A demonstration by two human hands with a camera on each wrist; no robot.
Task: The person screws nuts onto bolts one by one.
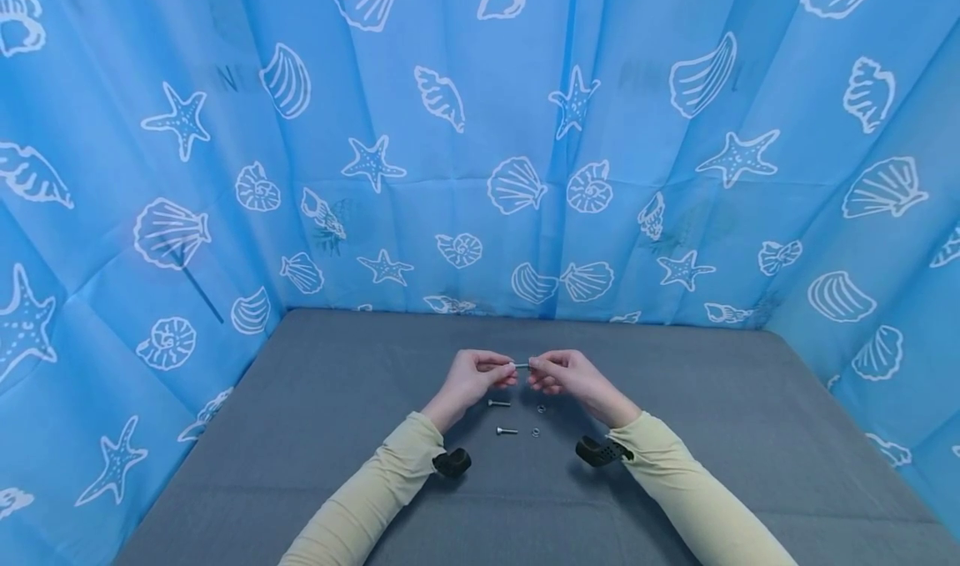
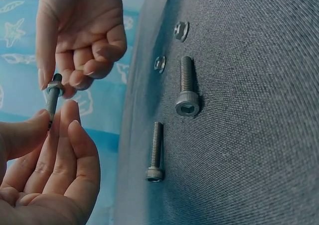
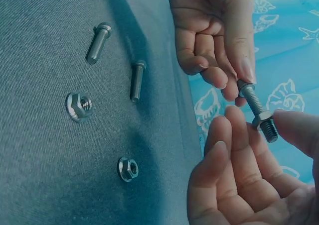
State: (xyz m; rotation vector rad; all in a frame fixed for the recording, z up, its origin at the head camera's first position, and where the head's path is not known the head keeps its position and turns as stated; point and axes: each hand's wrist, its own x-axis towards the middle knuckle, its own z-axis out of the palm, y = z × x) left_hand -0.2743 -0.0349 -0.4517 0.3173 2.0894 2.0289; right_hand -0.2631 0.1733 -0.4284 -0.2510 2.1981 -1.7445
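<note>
Above the table, my left hand pinches a socket head bolt by its head between thumb and fingertips. A flanged hex nut sits on the bolt's shank, with the threaded tip sticking out past it. The thumb and fingers of my right hand pinch at this nut from the other end. In the left wrist view the bolt head is mostly hidden by the left fingertips. Below the hands, two more bolts lie on the table beside two loose flanged nuts.
The grey cloth-covered table spreads around the hands. Behind it and at both sides hangs a blue curtain with white shells and starfish. Dark wrist devices sit at the cuffs of the pale yellow sleeves.
</note>
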